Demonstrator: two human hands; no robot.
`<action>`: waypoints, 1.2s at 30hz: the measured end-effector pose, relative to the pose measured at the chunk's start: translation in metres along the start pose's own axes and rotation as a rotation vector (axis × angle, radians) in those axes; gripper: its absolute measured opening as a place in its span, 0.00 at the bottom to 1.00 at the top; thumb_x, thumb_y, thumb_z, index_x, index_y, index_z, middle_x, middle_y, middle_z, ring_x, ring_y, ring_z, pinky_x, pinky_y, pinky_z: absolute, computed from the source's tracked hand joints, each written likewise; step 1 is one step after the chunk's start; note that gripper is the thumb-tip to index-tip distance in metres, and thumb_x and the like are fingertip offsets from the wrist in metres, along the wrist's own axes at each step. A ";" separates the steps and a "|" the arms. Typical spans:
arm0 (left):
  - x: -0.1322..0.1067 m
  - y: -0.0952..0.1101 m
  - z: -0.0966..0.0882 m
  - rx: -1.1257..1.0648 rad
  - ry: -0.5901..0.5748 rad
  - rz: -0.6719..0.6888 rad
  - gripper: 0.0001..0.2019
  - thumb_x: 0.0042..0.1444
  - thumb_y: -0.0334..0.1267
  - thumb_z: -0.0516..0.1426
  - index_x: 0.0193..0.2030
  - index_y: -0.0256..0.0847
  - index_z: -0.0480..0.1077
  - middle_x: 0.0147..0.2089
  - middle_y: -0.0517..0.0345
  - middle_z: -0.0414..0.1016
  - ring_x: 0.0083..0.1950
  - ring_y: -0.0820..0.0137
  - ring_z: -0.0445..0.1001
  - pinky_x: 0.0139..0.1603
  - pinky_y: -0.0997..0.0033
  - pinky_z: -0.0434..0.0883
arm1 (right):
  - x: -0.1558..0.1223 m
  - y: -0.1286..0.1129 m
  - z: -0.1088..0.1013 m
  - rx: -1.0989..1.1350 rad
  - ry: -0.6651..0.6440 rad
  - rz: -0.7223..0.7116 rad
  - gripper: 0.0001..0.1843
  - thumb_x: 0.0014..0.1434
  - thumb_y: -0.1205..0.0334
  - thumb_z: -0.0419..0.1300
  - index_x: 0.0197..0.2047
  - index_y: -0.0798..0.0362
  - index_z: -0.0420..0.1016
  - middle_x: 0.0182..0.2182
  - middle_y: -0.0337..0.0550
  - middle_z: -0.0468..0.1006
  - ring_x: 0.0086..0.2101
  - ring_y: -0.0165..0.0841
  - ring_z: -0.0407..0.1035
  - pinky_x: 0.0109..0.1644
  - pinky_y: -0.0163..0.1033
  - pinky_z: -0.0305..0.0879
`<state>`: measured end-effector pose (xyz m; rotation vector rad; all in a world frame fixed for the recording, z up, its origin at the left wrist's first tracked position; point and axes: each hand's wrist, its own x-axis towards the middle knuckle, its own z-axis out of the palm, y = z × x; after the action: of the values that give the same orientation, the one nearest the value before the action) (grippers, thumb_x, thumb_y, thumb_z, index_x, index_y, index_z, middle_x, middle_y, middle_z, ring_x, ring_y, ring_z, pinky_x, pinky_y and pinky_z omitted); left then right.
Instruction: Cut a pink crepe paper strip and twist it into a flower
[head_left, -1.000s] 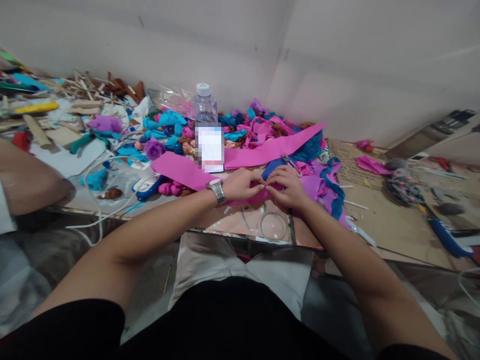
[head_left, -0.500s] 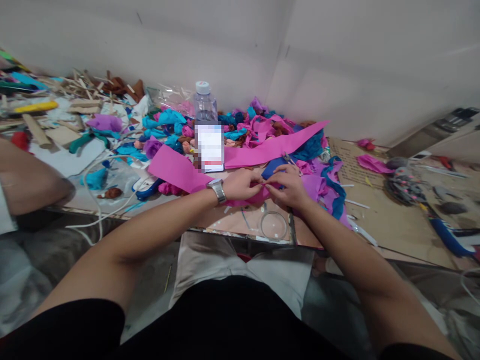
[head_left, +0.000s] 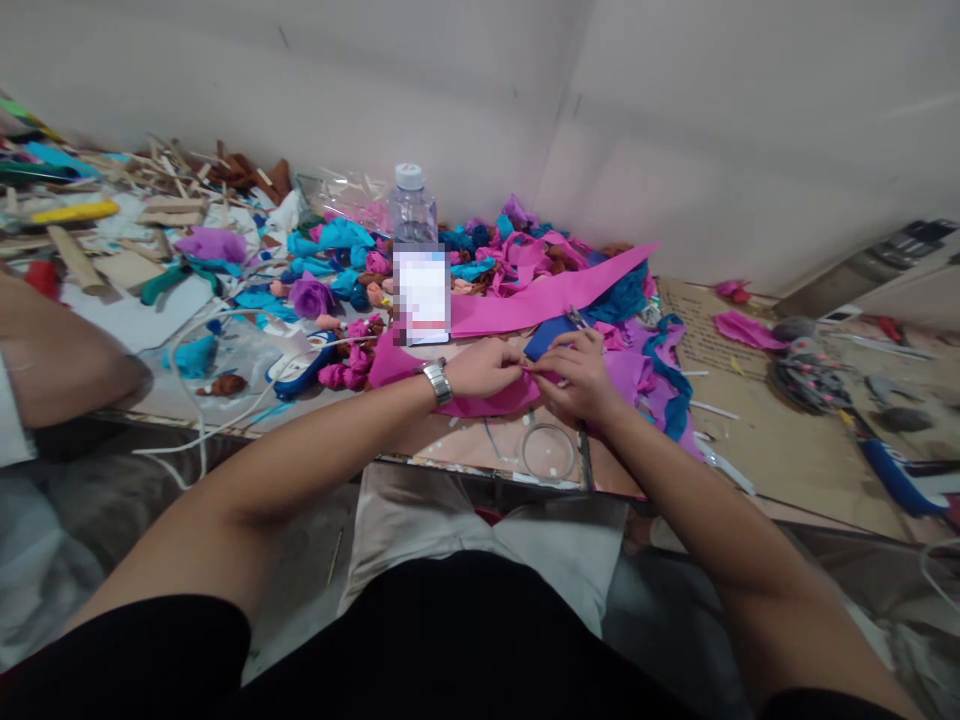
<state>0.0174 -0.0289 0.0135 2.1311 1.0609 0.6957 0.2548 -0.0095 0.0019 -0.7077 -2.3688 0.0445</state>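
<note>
My left hand (head_left: pixel 491 368), with a metal watch on its wrist, pinches the end of a pink crepe paper strip (head_left: pixel 401 366). Fingertip to fingertip with it, my right hand (head_left: pixel 576 378) grips the same end, and the fingers hide the exact spot. The strip sags below the hands and lies on the table to the left. Behind my right hand is a blue object (head_left: pixel 549 336) with a metal-tipped tool (head_left: pixel 576 318) at its edge. A second pink paper strip (head_left: pixel 540 303) stretches across the pile. Below the hands lies a thin ring (head_left: pixel 547 426), perhaps coiled wire.
A phone (head_left: pixel 426 300) stands against a clear bottle (head_left: pixel 412 205). Several crumpled paper flowers (head_left: pixel 311 295) and wood scraps (head_left: pixel 180 180) fill the left and back. A white cable (head_left: pixel 201 400) hangs over the front edge. At left shows another person's arm (head_left: pixel 67 350). Cardboard (head_left: pixel 780 440) lies right.
The pink strip's left end has been drawn in toward my hands, uncovering flowers and a blue-and-white item. Both hands stay together, still pinching the paper.
</note>
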 end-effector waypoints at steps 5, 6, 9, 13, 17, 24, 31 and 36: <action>0.000 0.000 0.000 0.025 -0.004 0.003 0.14 0.61 0.38 0.53 0.35 0.37 0.80 0.29 0.59 0.77 0.32 0.70 0.69 0.34 0.69 0.60 | 0.001 -0.001 -0.002 0.018 -0.012 0.010 0.07 0.68 0.53 0.65 0.40 0.42 0.85 0.35 0.41 0.86 0.47 0.45 0.73 0.62 0.59 0.50; 0.000 0.001 0.000 0.028 -0.004 0.010 0.14 0.62 0.38 0.53 0.36 0.37 0.80 0.30 0.58 0.78 0.32 0.70 0.69 0.34 0.70 0.60 | 0.001 -0.001 -0.002 0.018 -0.008 0.008 0.07 0.67 0.53 0.65 0.40 0.42 0.85 0.34 0.42 0.86 0.47 0.45 0.73 0.62 0.59 0.50; -0.001 0.002 0.000 0.061 -0.006 0.020 0.14 0.63 0.40 0.54 0.37 0.37 0.81 0.31 0.57 0.79 0.32 0.70 0.69 0.34 0.70 0.60 | 0.001 -0.001 -0.002 0.004 0.018 -0.011 0.07 0.67 0.54 0.65 0.39 0.42 0.85 0.33 0.41 0.86 0.46 0.44 0.73 0.61 0.58 0.51; -0.001 0.004 -0.001 0.125 -0.015 0.007 0.13 0.63 0.39 0.54 0.34 0.37 0.79 0.30 0.57 0.78 0.31 0.70 0.70 0.34 0.70 0.61 | 0.001 -0.002 -0.002 -0.051 0.050 -0.059 0.07 0.68 0.56 0.65 0.38 0.43 0.85 0.33 0.40 0.86 0.45 0.42 0.74 0.60 0.56 0.52; 0.001 0.001 0.000 0.081 -0.027 0.011 0.13 0.63 0.37 0.53 0.40 0.37 0.80 0.37 0.56 0.82 0.37 0.68 0.74 0.40 0.70 0.67 | 0.002 -0.003 -0.002 -0.084 0.096 -0.123 0.06 0.67 0.58 0.67 0.37 0.44 0.85 0.34 0.38 0.87 0.44 0.40 0.74 0.59 0.55 0.53; 0.004 -0.006 0.003 -0.064 -0.029 0.058 0.18 0.70 0.45 0.51 0.42 0.37 0.79 0.41 0.56 0.82 0.42 0.67 0.75 0.46 0.68 0.69 | 0.001 -0.002 -0.003 -0.117 0.094 -0.151 0.05 0.68 0.58 0.66 0.40 0.43 0.85 0.34 0.37 0.87 0.45 0.40 0.75 0.59 0.55 0.53; 0.002 -0.002 0.001 -0.032 -0.018 0.016 0.17 0.69 0.44 0.52 0.37 0.37 0.77 0.35 0.58 0.79 0.36 0.70 0.71 0.39 0.70 0.64 | 0.001 -0.003 -0.003 -0.124 0.059 -0.065 0.06 0.69 0.54 0.67 0.41 0.43 0.85 0.35 0.38 0.88 0.46 0.41 0.74 0.61 0.56 0.50; 0.002 -0.004 0.003 0.011 0.031 -0.002 0.15 0.66 0.42 0.54 0.33 0.38 0.76 0.31 0.59 0.77 0.34 0.70 0.70 0.38 0.71 0.65 | 0.001 -0.004 -0.003 -0.123 0.061 -0.063 0.06 0.69 0.55 0.66 0.42 0.43 0.86 0.35 0.38 0.88 0.46 0.41 0.75 0.61 0.56 0.51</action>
<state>0.0182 -0.0265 0.0084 2.1344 1.0863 0.7260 0.2537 -0.0130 0.0054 -0.6815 -2.3486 -0.1489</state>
